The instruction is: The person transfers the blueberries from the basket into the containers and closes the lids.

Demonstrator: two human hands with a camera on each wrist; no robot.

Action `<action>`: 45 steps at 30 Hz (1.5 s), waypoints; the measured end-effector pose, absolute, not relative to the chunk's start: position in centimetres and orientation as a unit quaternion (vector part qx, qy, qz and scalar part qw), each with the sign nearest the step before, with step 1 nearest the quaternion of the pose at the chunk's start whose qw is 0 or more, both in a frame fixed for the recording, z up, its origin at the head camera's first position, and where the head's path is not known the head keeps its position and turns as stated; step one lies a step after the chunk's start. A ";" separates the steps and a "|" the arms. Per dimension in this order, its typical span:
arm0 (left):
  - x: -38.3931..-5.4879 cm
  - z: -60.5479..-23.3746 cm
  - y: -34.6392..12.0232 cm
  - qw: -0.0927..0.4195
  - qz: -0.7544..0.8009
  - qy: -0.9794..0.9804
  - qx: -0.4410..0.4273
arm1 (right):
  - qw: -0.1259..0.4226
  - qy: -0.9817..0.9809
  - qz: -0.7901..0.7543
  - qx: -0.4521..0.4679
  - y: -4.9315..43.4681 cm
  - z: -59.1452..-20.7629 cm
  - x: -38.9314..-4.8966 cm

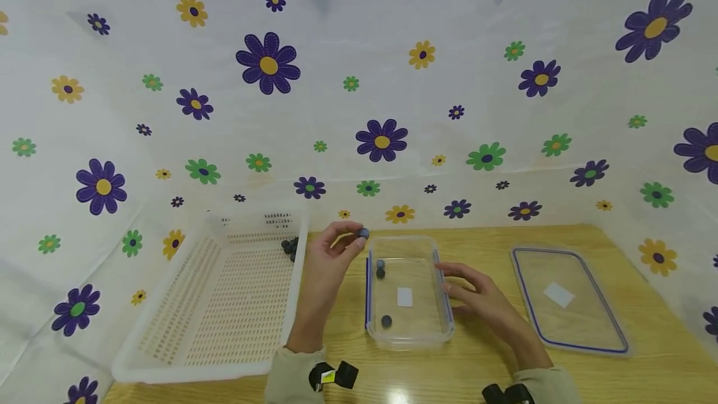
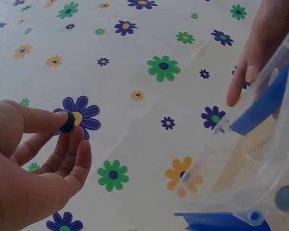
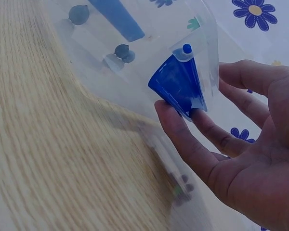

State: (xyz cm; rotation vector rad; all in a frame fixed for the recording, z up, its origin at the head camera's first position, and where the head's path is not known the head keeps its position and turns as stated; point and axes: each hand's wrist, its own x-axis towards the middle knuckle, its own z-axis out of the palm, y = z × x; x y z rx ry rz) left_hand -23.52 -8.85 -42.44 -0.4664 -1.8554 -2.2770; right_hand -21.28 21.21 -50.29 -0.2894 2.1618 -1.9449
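My left hand (image 1: 329, 260) pinches a blueberry (image 1: 363, 233) between thumb and forefinger, above the left far corner of a clear plastic container (image 1: 409, 343) with blue side clips. The left wrist view shows the held blueberry (image 2: 67, 122) at my fingertips. Three blueberries lie in the container: two touch near its left wall, and a lone blueberry (image 1: 386, 321) sits closer to the front. My right hand (image 1: 483, 299) holds the container's right side, its fingers at the rim and the blue clip (image 3: 178, 84). A white label (image 1: 404, 297) shows at the container's bottom.
Left of the container stands a white perforated basket (image 1: 204, 371) with several dark blueberries (image 1: 291, 247) at its far right corner. On the right, a clear lid (image 1: 578, 292) with a blue seal lies on the wooden table (image 1: 477, 366). A flowered sheet (image 1: 336, 111) hangs behind.
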 end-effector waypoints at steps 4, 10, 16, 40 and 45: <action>-24.1 -43.3 -8.3 0.071 -0.759 -0.632 -0.140 | 0.110 0.734 -0.663 -0.093 21.3 -50.3 -21.2; -24.7 -44.9 -7.5 0.050 -0.753 -0.640 -0.145 | 0.114 0.737 -0.661 -0.085 21.3 -50.2 -21.1; -25.3 -47.0 -7.0 0.019 -0.744 -0.645 -0.173 | 0.117 0.735 -0.662 -0.089 21.1 -50.2 -21.3; -25.4 -48.2 -6.2 0.003 -0.698 -0.688 -0.199 | 0.117 0.740 -0.657 -0.080 21.0 -50.1 -21.4; -25.3 -48.1 -6.2 0.007 -0.693 -0.692 -0.201 | 0.118 0.736 -0.661 -0.085 21.0 -50.1 -21.3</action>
